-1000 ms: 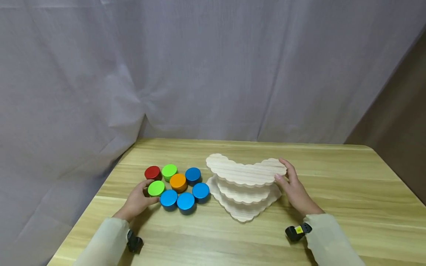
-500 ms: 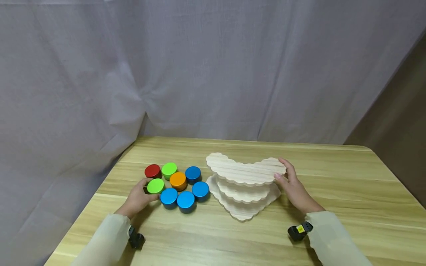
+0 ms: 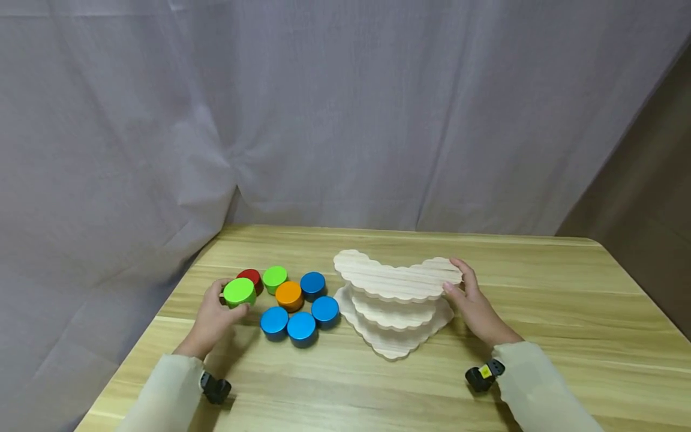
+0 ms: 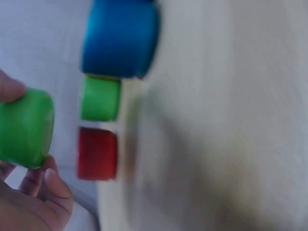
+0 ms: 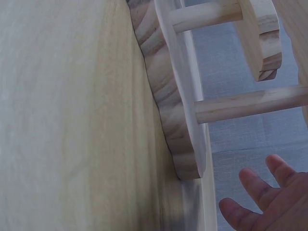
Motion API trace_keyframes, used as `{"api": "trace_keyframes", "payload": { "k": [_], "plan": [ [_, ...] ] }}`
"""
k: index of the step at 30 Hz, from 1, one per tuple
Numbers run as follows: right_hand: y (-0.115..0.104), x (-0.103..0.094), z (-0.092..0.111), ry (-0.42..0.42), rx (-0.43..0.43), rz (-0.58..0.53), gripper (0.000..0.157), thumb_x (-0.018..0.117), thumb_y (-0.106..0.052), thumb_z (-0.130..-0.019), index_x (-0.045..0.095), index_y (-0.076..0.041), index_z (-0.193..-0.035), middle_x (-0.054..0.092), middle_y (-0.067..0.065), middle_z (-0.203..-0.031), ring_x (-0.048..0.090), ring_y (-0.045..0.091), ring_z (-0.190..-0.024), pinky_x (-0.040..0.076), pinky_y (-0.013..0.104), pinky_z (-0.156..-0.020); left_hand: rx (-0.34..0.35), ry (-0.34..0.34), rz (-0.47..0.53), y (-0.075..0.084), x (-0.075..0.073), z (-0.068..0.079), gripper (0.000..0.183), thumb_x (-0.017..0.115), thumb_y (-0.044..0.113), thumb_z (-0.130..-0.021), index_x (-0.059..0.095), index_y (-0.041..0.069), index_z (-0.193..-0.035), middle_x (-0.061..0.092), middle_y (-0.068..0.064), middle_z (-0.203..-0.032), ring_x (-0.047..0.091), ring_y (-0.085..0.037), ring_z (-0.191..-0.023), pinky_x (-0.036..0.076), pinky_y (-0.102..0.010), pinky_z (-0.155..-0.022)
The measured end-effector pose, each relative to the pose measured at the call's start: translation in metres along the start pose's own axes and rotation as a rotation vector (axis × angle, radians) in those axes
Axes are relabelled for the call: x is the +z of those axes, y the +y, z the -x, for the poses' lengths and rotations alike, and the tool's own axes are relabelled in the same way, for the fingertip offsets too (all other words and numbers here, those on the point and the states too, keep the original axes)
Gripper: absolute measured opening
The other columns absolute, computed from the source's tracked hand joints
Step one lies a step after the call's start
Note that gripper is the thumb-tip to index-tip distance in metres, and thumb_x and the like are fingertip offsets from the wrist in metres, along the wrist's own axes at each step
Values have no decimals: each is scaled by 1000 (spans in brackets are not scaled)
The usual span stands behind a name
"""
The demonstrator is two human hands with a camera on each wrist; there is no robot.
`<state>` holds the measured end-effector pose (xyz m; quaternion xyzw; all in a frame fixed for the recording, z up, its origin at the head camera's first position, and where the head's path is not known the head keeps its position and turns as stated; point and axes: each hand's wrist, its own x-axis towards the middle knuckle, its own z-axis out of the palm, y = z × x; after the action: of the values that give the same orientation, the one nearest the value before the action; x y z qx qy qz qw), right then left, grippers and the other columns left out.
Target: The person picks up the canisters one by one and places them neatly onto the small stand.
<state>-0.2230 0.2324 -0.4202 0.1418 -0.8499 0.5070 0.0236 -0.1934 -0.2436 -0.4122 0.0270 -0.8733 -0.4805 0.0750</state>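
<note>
In the head view, my left hand (image 3: 213, 315) holds a round green tin (image 3: 239, 292) by its sides, thumb on the near side and fingers on the far side. The left wrist view shows this green tin (image 4: 25, 127) raised off the table. My right hand (image 3: 475, 303) grips the right end of the top tier of a pale wooden tiered stand (image 3: 396, 277) with scalloped edges. Its thumb lies over the front of that tier. From the right wrist, the other fingers (image 5: 255, 185) stretch out loosely below the stand's wooden posts (image 5: 250, 103).
Beside the left hand stand a red tin (image 3: 251, 279), a second green tin (image 3: 275, 278), an orange tin (image 3: 289, 295) and several blue tins (image 3: 301, 327). All rest on the wooden table (image 3: 345, 390), left of the stand. A grey curtain (image 3: 335, 120) hangs behind the table.
My left hand has lifted the near green tin out of the group and moved it slightly left, leaving a gap beside the blue tins. The right hand and stand are nearly unmoved.
</note>
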Motion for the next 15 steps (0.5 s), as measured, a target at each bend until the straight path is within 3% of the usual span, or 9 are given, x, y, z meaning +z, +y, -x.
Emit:
{"api": "trace_keyframes", "payload": {
  "k": [7, 15],
  "plan": [
    [2, -3, 2, 5, -9, -15, 58, 38, -32, -96, 3, -29, -142, 18, 25, -140, 23, 46, -124, 23, 64, -92, 67, 66, 13, 30, 11, 1, 59, 67, 11, -75, 37, 1, -125, 35, -17, -119, 39, -24, -96, 37, -31, -76],
    [4, 2, 0, 0, -23, -55, 57, 38, -30, -96, 4, -30, -141, 21, 24, -139, 28, 42, -122, 25, 60, -93, 97, 42, 135, 59, 37, 2, 59, 67, 7, -73, 38, 4, -124, 33, -15, -118, 38, -22, -99, 38, -33, -85]
  ]
}}
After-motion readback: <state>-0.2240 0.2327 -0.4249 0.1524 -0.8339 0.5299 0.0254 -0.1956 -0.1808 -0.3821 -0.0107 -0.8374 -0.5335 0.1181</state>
